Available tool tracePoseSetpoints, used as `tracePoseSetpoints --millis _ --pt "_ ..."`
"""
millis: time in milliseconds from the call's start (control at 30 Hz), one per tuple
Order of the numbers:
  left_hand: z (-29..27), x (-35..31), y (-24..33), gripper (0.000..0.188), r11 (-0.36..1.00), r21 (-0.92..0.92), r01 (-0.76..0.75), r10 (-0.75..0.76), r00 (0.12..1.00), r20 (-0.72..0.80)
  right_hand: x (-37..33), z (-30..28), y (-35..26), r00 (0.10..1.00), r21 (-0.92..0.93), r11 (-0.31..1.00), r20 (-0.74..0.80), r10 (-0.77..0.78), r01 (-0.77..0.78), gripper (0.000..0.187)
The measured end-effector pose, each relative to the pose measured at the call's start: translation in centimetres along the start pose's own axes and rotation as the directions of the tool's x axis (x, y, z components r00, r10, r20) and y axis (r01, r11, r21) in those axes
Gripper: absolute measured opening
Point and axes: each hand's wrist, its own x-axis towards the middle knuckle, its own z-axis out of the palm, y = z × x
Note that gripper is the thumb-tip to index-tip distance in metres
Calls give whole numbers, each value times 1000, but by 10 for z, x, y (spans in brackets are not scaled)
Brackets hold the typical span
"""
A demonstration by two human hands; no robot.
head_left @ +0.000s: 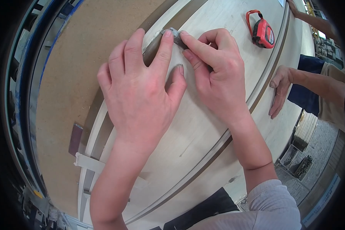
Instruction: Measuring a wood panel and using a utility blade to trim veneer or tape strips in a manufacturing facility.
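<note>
A small greyish, crumpled-looking piece point(175, 35) sits on the raised edge strip of a pale panel point(195, 130); its exact kind cannot be made out. My right hand point(221, 73) pinches its near right side between thumb and forefinger, the other fingers curled under. Over the brown-and-white edge strips lies my left hand point(140, 94), fingers spread, with the forefinger tip pressing on the grey piece. The left thumb rests apart, over the panel's surface.
A red and black tape measure point(264, 34) with an orange strap lies on the panel. On the left are a brown board point(70, 80), a dark purple-brown block point(75, 138) and a whitish strip point(90, 163). Across the panel, another person's hand point(282, 88) rests at its edge.
</note>
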Motion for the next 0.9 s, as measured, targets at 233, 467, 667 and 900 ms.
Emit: tracePoseSetpoints --millis 233,467,667,900 --pt "0 6 1 54 1000 -15 -13 14 1000 23 -4 6 -2 997 -46 999 -80 15 -19 30" --pt "1 4 1 56 1000 -10 2 -2 999 34 -3 5 -3 998 -27 999 -52 19 -21 29" --pt "1 3 1 56 1000 -10 7 -7 1000 16 -2 4 0 999 -27 1000 -49 -11 10 31" --pt "1 0 0 56 1000 0 9 -9 1000 10 -2 4 2 999 10 1000 -36 -21 22 31"
